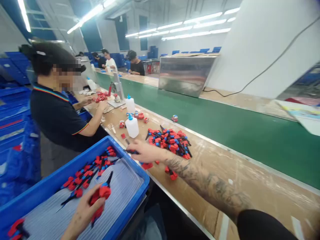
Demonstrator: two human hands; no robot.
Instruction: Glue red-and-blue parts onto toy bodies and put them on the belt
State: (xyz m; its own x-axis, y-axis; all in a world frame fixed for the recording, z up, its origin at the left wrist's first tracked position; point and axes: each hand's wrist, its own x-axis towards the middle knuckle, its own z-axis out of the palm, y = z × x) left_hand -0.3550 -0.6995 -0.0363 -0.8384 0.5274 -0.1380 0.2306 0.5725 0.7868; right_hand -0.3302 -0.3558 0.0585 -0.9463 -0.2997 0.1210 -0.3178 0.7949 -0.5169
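My left hand is closed around red plastic toy parts with blue joints and black pointed tips, held over the blue bin. More parts of this kind lie inside the bin on a ribbed, pale liner. My right hand reaches across to the table edge beside the bin, its fingers curled down near dark pieces; what they grip is mostly hidden. Just beyond my right forearm sits a heap of the red, blue and black parts. A few loose ones lie on the near side of that forearm.
Two white bottles with blue caps stand beyond my right hand, near small red-and-white toy pieces. A green conveyor belt runs behind the table. At left a co-worker handles red parts beside a small press.
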